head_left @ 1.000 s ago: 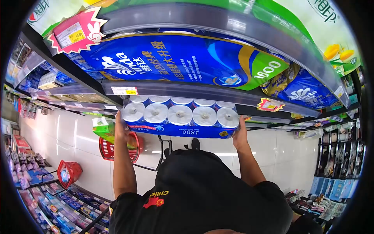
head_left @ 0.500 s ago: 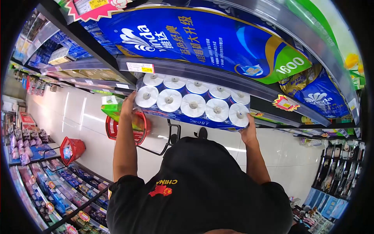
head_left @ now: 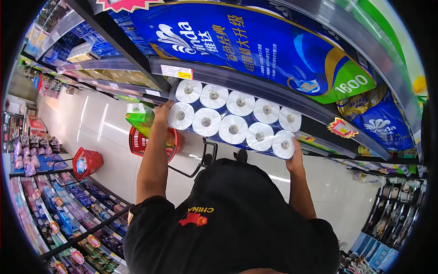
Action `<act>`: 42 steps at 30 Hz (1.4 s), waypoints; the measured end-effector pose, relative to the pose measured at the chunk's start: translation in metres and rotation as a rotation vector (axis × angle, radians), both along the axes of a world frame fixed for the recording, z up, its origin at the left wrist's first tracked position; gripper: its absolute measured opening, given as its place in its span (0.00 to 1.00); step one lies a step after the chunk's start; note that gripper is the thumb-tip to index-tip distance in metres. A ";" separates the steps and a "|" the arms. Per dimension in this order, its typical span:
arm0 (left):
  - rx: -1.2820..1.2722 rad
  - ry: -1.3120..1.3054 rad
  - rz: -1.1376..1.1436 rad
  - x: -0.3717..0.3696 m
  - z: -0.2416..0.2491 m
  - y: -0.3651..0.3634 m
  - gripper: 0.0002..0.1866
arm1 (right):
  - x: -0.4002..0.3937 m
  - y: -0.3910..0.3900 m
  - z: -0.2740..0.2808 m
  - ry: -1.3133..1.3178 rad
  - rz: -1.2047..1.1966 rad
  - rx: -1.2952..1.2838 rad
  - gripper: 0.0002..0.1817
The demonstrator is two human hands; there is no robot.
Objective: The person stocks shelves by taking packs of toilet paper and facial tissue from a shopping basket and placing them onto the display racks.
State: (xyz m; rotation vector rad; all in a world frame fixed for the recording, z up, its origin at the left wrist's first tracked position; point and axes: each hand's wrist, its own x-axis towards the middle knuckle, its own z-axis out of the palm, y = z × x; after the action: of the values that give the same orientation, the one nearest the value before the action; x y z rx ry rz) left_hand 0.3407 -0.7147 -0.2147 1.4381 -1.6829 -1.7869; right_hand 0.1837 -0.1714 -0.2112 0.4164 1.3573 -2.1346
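Observation:
Clear film wraps a large pack of toilet paper rolls [head_left: 233, 129], white roll ends facing up in two rows. My left hand [head_left: 163, 113] grips its left end, fingers partly hidden at the side. At the opposite end, my right hand [head_left: 296, 155] is closed on the near corner. Between both hands, the pack sits at the shelf edge [head_left: 219, 81], its far row close under the price rail. A bigger blue toilet paper pack [head_left: 237, 48] lies on the shelf above.
Below my left arm stands a red basket [head_left: 154, 147] holding a green package [head_left: 139, 118]. Another red basket [head_left: 86, 163] is further left on the pale tiled floor [head_left: 114, 176]. Stocked shelves [head_left: 68, 219] line the lower left, with a display rack [head_left: 396, 203] at right.
More of the far row of rolls now shows, and the pack's top faces me more fully. Both hands keep their hold. The view has shifted slightly.

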 end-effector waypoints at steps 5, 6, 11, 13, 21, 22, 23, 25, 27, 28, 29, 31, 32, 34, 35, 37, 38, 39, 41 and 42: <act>0.097 0.197 0.115 0.021 0.039 0.040 0.16 | 0.004 0.015 -0.006 0.046 -0.028 -0.020 0.23; 0.110 0.207 0.129 0.031 0.045 0.044 0.15 | 0.006 0.019 -0.004 0.064 -0.029 -0.020 0.22; 0.099 0.284 0.219 0.074 0.089 0.074 0.12 | 0.009 0.017 0.019 0.031 0.017 -0.043 0.21; 0.187 0.381 0.236 0.100 0.087 0.065 0.15 | 0.009 0.010 0.026 0.020 0.059 -0.045 0.22; 0.133 0.482 0.585 0.209 0.176 0.084 0.20 | 0.014 -0.050 0.033 -0.107 0.315 -0.127 0.23; 0.115 0.526 0.594 0.217 0.203 0.095 0.19 | 0.013 -0.062 0.028 -0.122 0.358 -0.129 0.23; 0.063 0.580 0.645 0.231 0.213 0.100 0.18 | 0.012 -0.074 0.024 -0.136 0.400 -0.131 0.23; 0.012 0.652 0.648 0.270 0.244 0.107 0.16 | 0.019 -0.106 0.024 -0.210 0.519 -0.176 0.23; -0.103 0.619 0.753 0.291 0.276 0.126 0.15 | 0.023 -0.130 0.000 -0.245 0.662 -0.191 0.24; -0.133 0.633 0.749 0.292 0.297 0.137 0.15 | 0.030 -0.142 -0.009 -0.384 0.696 -0.202 0.22; -0.149 0.620 0.832 0.286 0.319 0.148 0.15 | 0.039 -0.156 -0.015 -0.384 0.782 -0.085 0.23; -0.099 0.844 0.667 0.348 0.317 0.148 0.15 | 0.060 -0.182 -0.018 -0.312 0.966 0.080 0.24; -0.165 0.829 0.645 0.356 0.320 0.154 0.15 | 0.070 -0.192 -0.018 -0.241 1.063 0.125 0.25; -0.135 0.853 0.559 0.335 0.329 0.171 0.15 | 0.080 -0.201 -0.022 -0.141 1.244 0.145 0.26; -0.176 0.785 0.661 0.317 0.328 0.177 0.14 | 0.083 -0.204 -0.024 -0.113 1.328 0.122 0.26; -0.251 0.650 0.855 0.275 0.322 0.178 0.15 | 0.085 -0.202 -0.031 -0.070 1.423 0.073 0.26; -0.290 0.622 0.930 0.266 0.312 0.172 0.14 | 0.084 -0.198 -0.034 -0.023 1.426 0.116 0.26; -0.293 0.653 0.884 0.280 0.292 0.157 0.13 | 0.081 -0.194 -0.036 0.024 1.427 0.159 0.26; -0.290 0.648 0.839 0.286 0.278 0.136 0.10 | 0.073 -0.180 -0.047 0.105 1.401 0.262 0.26; -0.311 0.629 0.859 0.289 0.274 0.123 0.09 | 0.067 -0.170 -0.054 0.140 1.377 0.324 0.26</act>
State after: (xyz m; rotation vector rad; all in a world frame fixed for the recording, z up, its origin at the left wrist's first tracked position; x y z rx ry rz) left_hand 0.6297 -0.5913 0.0593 1.0457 -0.7821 -1.2165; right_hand 0.2512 -0.3415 -0.2655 -0.4778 1.4000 -0.8114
